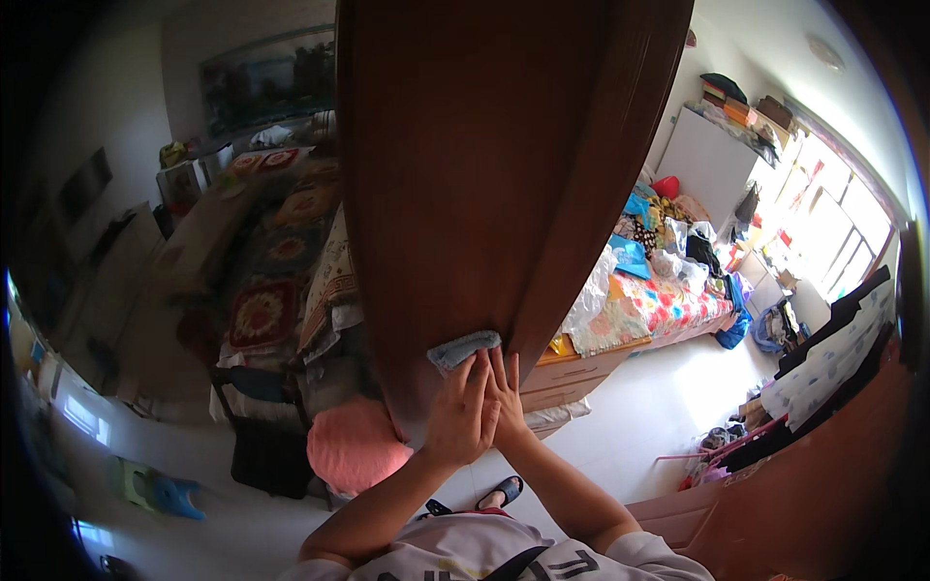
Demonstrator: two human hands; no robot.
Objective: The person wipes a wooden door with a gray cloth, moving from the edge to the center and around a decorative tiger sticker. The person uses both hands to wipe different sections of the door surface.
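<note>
A grey-blue cloth (463,349) lies pressed against the lower part of a tall dark brown wooden door (465,194). My left hand (462,416) and my right hand (509,402) are close together at the cloth's lower edge, the left partly covering the right. Both hands have their fingers stretched upward, with the tips on the cloth, holding it to the wood. The palms and part of the right hand are hidden.
At left stand a dark chair (266,450), a pink round-topped stool (356,445) and a sofa with patterned covers (262,315). Beyond the door on the right is a bed (668,310) heaped with clothes and bags. A rack of hanging clothes (823,373) stands far right.
</note>
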